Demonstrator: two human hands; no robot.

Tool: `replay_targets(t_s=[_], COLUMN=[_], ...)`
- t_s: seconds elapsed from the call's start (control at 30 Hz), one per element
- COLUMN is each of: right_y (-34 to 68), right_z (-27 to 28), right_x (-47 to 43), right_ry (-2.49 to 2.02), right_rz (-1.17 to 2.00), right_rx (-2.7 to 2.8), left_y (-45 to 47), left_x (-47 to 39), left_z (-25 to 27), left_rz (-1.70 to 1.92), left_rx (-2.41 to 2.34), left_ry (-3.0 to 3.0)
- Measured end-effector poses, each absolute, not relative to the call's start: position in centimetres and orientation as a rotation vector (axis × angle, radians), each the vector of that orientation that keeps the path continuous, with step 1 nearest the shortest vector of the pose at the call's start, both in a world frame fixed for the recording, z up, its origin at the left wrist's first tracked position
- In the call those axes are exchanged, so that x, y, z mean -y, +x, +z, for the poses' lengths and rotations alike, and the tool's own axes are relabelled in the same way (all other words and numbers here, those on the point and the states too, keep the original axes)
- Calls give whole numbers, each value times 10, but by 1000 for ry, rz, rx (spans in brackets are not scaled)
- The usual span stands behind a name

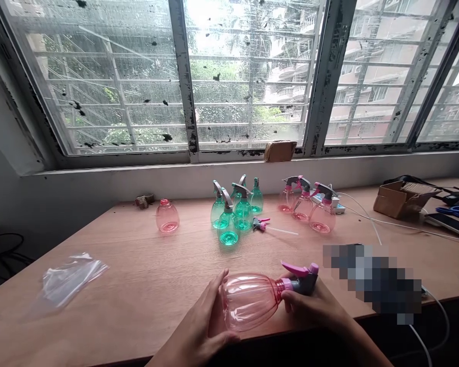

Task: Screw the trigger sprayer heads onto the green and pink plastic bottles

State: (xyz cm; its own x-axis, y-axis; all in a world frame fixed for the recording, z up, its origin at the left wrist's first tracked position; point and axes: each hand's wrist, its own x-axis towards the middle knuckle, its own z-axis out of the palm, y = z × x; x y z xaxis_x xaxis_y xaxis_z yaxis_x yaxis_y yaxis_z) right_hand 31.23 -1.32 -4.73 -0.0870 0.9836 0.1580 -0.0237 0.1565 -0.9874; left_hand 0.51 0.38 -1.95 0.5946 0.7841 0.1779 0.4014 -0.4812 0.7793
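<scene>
A clear pink spray bottle (pixel 250 302) lies on its side above the table's front edge, its base to the left. My left hand (pixel 203 322) cups the base, fingers behind and thumb below. At the neck, my right hand (pixel 316 305) grips the grey and pink spray head (pixel 305 280), thumb on the collar; its other fingers are mostly hidden. Beyond the hands, a loose spray head (pixel 259 224) with a thin tube lies beside several green spray bottles (pixel 228 224). A pink bottle without a head (pixel 167 216) stands upright further left.
Three pink spray bottles (pixel 323 216) with heads stand at the back right, near a white cable (pixel 371 219). A cardboard box (pixel 398 200) and blue scissors (pixel 457 211) lie far right. A plastic bag (pixel 73 278) rests at the left. A pixelated patch covers something at right.
</scene>
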Motion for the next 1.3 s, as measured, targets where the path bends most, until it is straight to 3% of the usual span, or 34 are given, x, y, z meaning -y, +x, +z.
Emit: replay_targets(t_s=[0.6, 0.83, 1.1, 1.3], right_y=[313, 312, 311, 311], right_z=[-45, -47, -41, -43], right_x=[14, 14, 18, 17], right_ry=[-1081, -1079, -1057, -1078], right_rz=[1180, 1208, 1233, 1215], right_rx=[1356, 1340, 1360, 1346], left_y=[5, 3, 2, 0], left_x=[-4, -1, -1, -5], left_z=[-17, -7, -17, -16], left_rz=[630, 701, 811, 671], left_rx=[-927, -834, -827, -897], left_ry=[2106, 1893, 2075, 1962])
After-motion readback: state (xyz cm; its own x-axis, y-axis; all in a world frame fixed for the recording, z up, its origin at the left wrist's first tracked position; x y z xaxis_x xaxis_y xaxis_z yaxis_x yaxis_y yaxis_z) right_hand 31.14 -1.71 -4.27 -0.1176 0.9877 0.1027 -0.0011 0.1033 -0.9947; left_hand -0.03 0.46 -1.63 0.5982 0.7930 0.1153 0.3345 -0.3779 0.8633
